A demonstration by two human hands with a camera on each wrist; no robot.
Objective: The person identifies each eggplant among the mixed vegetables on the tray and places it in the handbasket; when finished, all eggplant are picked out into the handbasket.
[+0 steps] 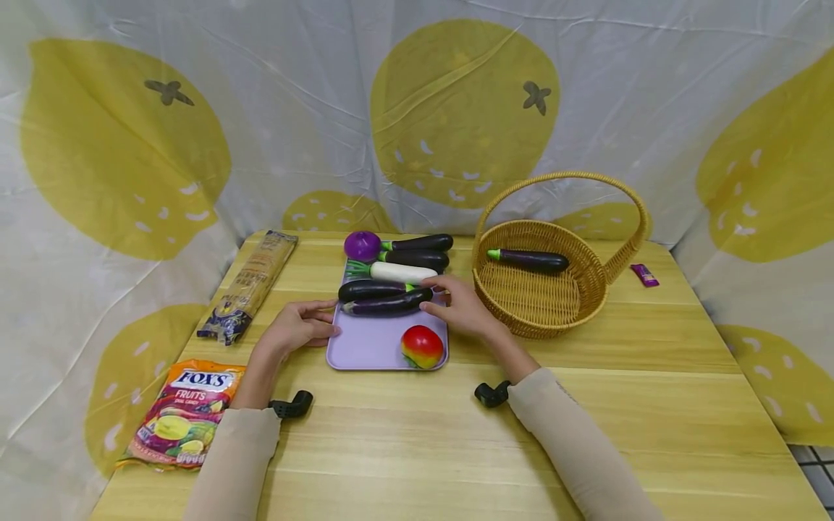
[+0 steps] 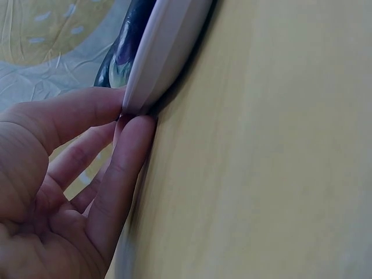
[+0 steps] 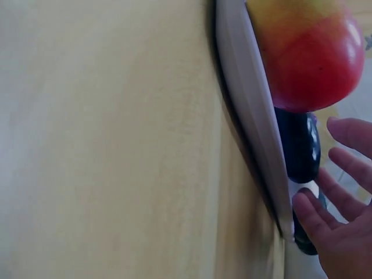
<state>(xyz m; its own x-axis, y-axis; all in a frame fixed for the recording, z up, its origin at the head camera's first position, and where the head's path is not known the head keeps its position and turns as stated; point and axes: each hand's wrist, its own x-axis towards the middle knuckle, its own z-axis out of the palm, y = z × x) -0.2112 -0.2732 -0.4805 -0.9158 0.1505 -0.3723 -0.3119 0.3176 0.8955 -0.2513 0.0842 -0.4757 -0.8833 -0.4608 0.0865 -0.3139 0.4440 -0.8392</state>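
Observation:
On a lilac tray (image 1: 368,347) lie two eggplants (image 1: 387,304) side by side, a white radish (image 1: 404,272) behind them, and a red-yellow mango (image 1: 422,346) at the front right. My left hand (image 1: 300,325) pinches the tray's left rim; the left wrist view shows fingertips (image 2: 139,125) against the edge. Over the tray's right side is my right hand (image 1: 464,307), thumb and index finger beside the front eggplant's right end. Its fingers look spread in the right wrist view, with nothing visibly held. Whether they touch the eggplant, I cannot tell.
Two more eggplants (image 1: 417,258) and a purple onion (image 1: 362,246) sit at the tray's back. A wicker basket (image 1: 541,318) with a tall handle holds another eggplant (image 1: 531,260). Leftward are a pasta packet (image 1: 250,286) and a candy bag (image 1: 185,412); a small purple packet (image 1: 645,275) lies right.

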